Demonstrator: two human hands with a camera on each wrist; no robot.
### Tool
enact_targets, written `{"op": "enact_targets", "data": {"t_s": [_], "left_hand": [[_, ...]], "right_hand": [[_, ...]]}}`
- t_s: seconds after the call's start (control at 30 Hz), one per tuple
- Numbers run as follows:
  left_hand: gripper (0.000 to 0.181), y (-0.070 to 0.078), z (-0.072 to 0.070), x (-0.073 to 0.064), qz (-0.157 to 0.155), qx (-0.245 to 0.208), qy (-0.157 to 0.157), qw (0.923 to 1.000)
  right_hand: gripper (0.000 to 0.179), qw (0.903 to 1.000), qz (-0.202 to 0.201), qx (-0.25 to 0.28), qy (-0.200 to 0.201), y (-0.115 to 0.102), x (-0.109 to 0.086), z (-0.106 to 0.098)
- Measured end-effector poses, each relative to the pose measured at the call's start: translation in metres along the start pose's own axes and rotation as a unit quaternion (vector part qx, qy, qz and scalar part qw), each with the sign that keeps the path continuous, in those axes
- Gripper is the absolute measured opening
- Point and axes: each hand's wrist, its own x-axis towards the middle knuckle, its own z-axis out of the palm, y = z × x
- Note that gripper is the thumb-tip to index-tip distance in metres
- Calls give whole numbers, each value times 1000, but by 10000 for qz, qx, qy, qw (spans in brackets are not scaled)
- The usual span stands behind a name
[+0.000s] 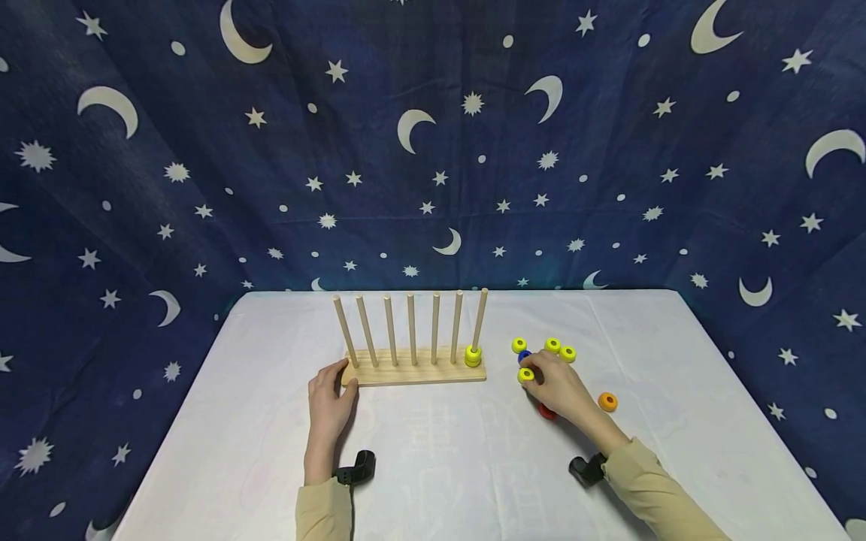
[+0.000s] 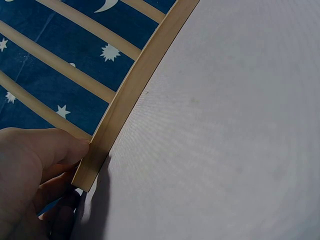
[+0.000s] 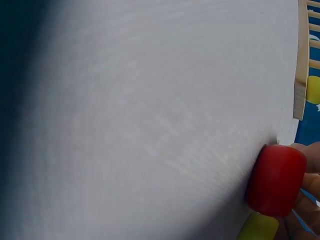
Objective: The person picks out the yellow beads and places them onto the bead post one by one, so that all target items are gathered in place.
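One red ring [image 3: 277, 180]: right wrist, plain; head view, perhaps partial.

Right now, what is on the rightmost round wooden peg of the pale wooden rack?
Round yellow beads, apparently two, sit stacked low on that peg; its upper part is bare. The stretch inside the beads is covered and cannot be seen.

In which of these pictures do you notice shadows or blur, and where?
Head view: a faint shadow beside the left hand; left wrist view: a dark shadow on the white table by one end of the wooden base; right wrist view: the table's left edge is blurred, and a shadow falls beside the red bead.
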Motion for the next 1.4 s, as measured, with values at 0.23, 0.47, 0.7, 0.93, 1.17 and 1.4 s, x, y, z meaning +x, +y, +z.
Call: {"op": "enact_targets", "data": {"t_s": [0.23, 0.47, 0.7, 0.93, 1.17, 1.4], "left_hand": [[45, 0, 0, -1, 13, 24, 44, 10000], [45, 2, -1, -1, -15, 57, 6, 10000], [45, 2, 0, -1, 29, 63, 50, 10000], [46, 2, -1, -1, 7, 64, 45, 10000], [45, 1, 0, 0, 25, 36, 52, 10000], [45, 1, -1, 0, 20, 56, 48, 10000]], "right_hand": [[29, 9999, -72, -141, 52, 1, 0, 2], [29, 9999, -67, -119, 91, 0, 0, 2], [30, 9999, -24, -58, 120, 0, -2, 1], [31, 9998, 104, 126, 112, -2, -3, -1], [32, 9994, 205, 268, 109, -3, -4, -3], [32, 9986, 278, 422, 128, -4, -4, -4]]}}
